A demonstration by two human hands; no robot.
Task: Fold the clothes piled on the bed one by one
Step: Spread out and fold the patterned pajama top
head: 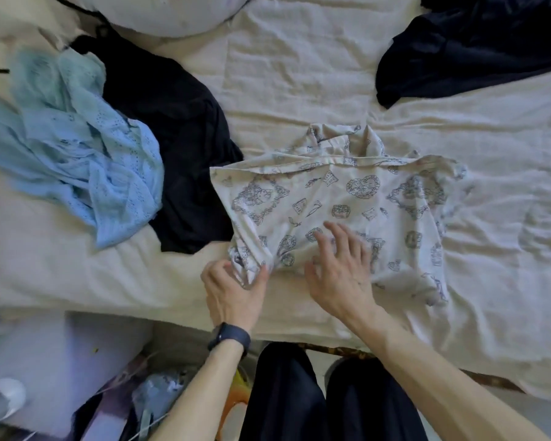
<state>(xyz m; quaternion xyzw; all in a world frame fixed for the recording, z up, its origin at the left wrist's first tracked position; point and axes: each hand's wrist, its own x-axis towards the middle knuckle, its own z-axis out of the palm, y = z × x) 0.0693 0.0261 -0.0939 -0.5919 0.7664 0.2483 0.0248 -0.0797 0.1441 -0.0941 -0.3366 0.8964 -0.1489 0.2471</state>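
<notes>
Head view: your left hand (236, 291) pinches the printed garment (337, 198) at its near-left corner; your right hand (341, 268) lies flat on it, fingers spread

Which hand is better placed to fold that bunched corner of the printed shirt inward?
Left. The left hand pinches that corner of the printed shirt; the right hand lies flat on its middle, pinning it.
</notes>
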